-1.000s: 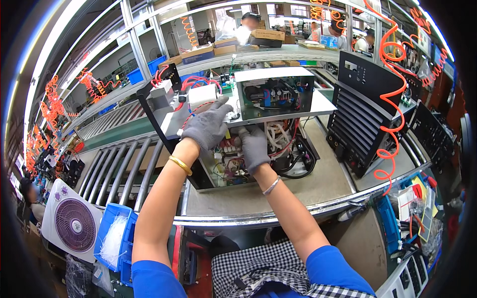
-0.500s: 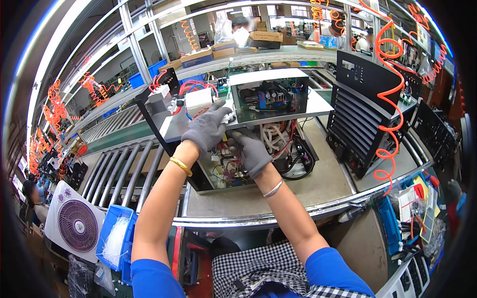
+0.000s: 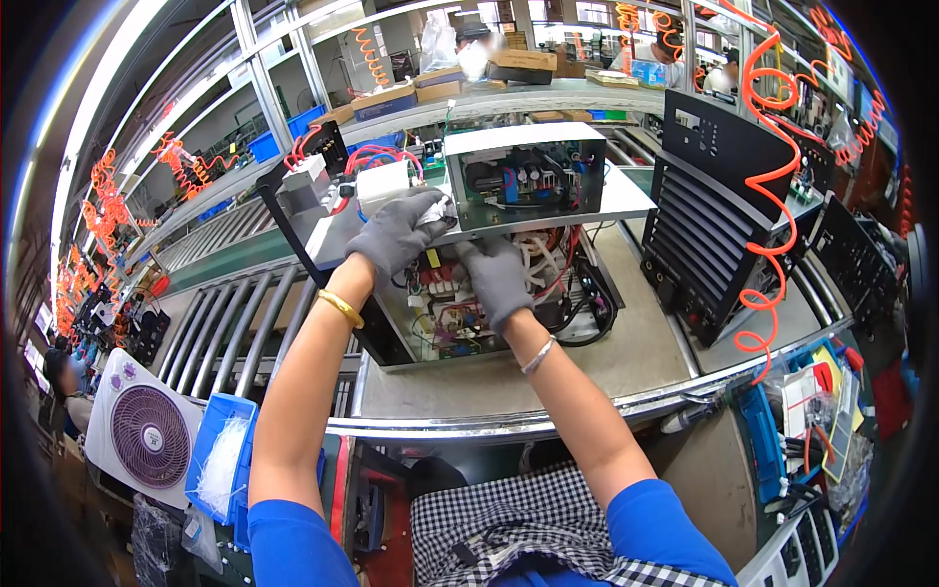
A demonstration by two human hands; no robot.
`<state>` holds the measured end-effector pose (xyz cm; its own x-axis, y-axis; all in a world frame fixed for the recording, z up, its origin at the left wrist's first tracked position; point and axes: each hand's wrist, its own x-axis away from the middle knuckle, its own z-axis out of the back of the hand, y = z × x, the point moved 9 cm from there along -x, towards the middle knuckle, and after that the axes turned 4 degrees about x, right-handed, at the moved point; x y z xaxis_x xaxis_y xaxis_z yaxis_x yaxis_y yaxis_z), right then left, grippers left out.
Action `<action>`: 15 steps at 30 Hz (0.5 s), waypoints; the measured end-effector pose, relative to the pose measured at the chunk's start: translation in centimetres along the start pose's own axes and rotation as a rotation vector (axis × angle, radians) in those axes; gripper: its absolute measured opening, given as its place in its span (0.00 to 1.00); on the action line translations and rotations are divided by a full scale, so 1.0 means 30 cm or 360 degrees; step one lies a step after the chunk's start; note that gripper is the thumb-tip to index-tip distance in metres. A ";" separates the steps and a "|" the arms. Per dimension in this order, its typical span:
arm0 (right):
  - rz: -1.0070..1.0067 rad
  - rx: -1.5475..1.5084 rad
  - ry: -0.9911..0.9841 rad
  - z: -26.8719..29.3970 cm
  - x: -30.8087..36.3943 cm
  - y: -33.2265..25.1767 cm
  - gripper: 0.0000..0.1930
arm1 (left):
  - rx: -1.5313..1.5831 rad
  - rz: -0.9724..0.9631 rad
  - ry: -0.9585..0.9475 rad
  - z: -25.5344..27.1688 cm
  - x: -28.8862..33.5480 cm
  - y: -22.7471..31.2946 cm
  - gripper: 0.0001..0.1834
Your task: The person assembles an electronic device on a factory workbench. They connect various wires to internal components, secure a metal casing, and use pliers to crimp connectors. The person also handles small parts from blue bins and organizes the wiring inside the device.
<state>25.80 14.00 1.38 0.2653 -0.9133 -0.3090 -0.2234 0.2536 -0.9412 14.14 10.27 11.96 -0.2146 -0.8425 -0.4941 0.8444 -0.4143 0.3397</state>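
Note:
An open electrical chassis [image 3: 460,328] stands on the bench, its wiring and boards showing below a grey metal shelf plate [image 3: 548,227]. My left hand [image 3: 399,233], in a grey glove, lies over the plate's near edge with its fingers bent round by a small white part [image 3: 446,212]; what it grips is partly hidden. Under the plate, my gloved right hand [image 3: 497,279] reaches into the chassis among the wires, its fingertips out of sight. Just beyond my left hand sits a white block [image 3: 383,180] with red and blue wires. A metal box with circuit boards [image 3: 528,181] rests on the plate.
A black louvred panel [image 3: 712,215] stands at the right, with an orange coiled hose [image 3: 753,254] hanging before it. Metal rollers [image 3: 230,333] run along the left. A fan [image 3: 149,435] and blue bin [image 3: 223,460] are near left; a blue parts tray [image 3: 768,440] lies right.
The chassis has tilted or shifted slightly left. My left hand has moved a little left and lower; my right hand has gone further up under the plate, hiding its fingers.

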 end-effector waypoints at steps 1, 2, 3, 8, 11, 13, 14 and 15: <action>-0.0045 0.0022 0.0021 -0.004 -0.016 0.011 0.12 | -0.0070 -0.0010 -0.0023 0.000 -0.015 0.001 0.25; -0.0089 0.0044 0.0043 -0.004 -0.022 0.020 0.12 | -0.0140 -0.0022 -0.0047 -0.004 -0.022 0.006 0.26; -0.0099 0.0054 0.0066 0.002 -0.016 0.023 0.12 | -0.0124 0.0061 -0.0015 -0.004 -0.023 -0.001 0.27; 0.0012 0.0097 -0.0148 0.021 0.010 -0.006 0.13 | -0.0194 0.0155 0.0166 0.014 -0.007 -0.007 0.23; 0.0143 0.0214 -0.0147 0.115 0.088 -0.076 0.17 | -0.0227 0.0254 0.0169 0.063 -0.016 0.018 0.21; 0.0342 0.0304 -0.0013 0.189 0.150 -0.101 0.17 | -0.0208 0.0234 0.0308 0.105 -0.027 -0.012 0.19; 0.0487 0.0407 0.0079 0.227 0.181 -0.115 0.17 | -0.0017 0.0137 0.0477 0.135 -0.040 -0.035 0.20; 0.0633 0.0509 0.0168 0.247 0.214 -0.128 0.16 | -0.0034 0.0037 0.0621 0.177 -0.056 -0.056 0.20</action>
<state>35.31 9.54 1.99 0.1186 -0.7494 -0.6514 0.0141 0.6572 -0.7536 10.47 10.55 16.47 0.0038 -0.6557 -0.7550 0.8579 -0.3858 0.3395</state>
